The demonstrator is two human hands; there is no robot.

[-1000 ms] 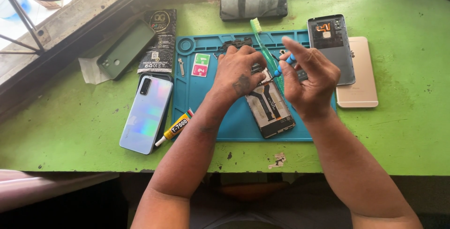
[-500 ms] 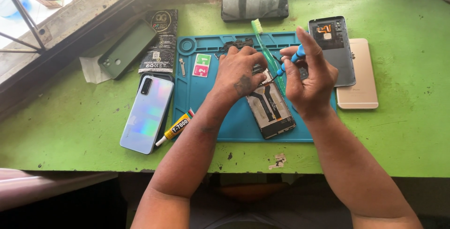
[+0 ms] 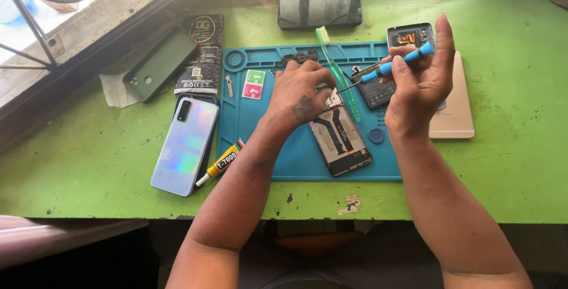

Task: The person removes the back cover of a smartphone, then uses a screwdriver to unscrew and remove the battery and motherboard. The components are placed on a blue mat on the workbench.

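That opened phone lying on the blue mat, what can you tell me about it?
The opened black phone with its back cover off lies flat and slantwise on the blue rubber work mat, its inner frame and dark strips bared. The left hand presses on its upper end; the right hand aims a blue-handled screwdriver there. A green toothbrush lies beside it.

Single head-worn view: the camera is looking steeply down from the person's side of the green counter [image 3: 503, 165], sitting close above it and facing the far edge, with the blue mat [image 3: 260, 141] lying near centre.
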